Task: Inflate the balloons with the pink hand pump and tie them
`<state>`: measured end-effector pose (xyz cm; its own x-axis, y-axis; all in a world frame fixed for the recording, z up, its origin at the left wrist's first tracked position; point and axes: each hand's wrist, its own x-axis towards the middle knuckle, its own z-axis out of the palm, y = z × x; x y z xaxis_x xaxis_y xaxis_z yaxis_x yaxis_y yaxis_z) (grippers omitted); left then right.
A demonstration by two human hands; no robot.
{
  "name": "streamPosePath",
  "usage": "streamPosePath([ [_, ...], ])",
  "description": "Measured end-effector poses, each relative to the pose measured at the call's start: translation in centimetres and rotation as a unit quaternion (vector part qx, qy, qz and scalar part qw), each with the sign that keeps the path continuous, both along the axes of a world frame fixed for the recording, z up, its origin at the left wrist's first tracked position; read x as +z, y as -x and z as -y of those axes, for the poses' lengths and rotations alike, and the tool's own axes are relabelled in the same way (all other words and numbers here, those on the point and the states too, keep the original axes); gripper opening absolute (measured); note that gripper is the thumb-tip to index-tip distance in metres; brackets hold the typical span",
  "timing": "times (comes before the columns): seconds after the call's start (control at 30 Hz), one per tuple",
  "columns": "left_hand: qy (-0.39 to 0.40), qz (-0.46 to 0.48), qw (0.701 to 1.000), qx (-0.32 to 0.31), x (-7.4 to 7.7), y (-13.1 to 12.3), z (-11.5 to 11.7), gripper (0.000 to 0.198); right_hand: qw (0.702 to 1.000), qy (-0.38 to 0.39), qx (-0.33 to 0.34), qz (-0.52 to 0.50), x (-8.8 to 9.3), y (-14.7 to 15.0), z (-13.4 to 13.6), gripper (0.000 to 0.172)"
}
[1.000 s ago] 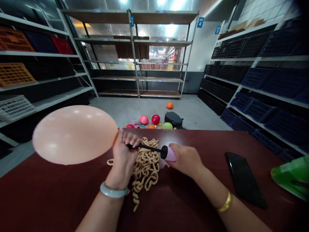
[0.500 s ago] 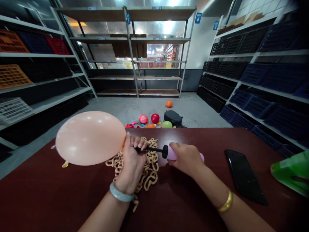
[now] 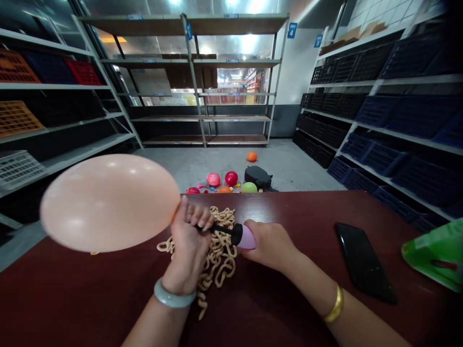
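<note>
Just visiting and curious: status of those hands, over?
Left hand closed on black tube, beside peach balloon. Right hand gripping purple pump. Tan coils on table beneath.

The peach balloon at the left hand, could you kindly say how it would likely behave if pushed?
The balloon looks swollen, so it is probably light for its size. Its taut, shiny skin could burst if pressed hard. Its narrow end sits at the left hand, so it might swing there.

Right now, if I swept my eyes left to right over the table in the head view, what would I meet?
Peach balloon, left fingers, the pump's black collar, right fingers, black phone, green packet.
</note>
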<state>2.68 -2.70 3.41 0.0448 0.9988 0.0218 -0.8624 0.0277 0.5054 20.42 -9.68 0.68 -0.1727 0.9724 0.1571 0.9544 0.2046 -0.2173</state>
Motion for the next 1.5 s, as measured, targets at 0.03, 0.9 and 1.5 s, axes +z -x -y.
streamPosePath([
  [0.03, -0.003, 0.010, 1.000, 0.011, 0.4, 1.2, -0.5, 0.050, 1.000, 0.008, 0.003, 0.005, 0.1, -0.3, -0.1, 0.032],
  [0.9, 0.032, -0.009, 0.998, -0.049, -1.5, -3.6, 1.8, 0.046, 1.000, -0.015, -0.011, -0.007, -0.4, 0.4, 0.2, 0.034],
  [1.5, -0.020, 0.063, 0.998, 0.001, -0.6, 2.0, -1.7, 0.049, 0.997, -0.043, -0.021, 0.068, 0.0, -1.9, 0.0, 0.030],
])
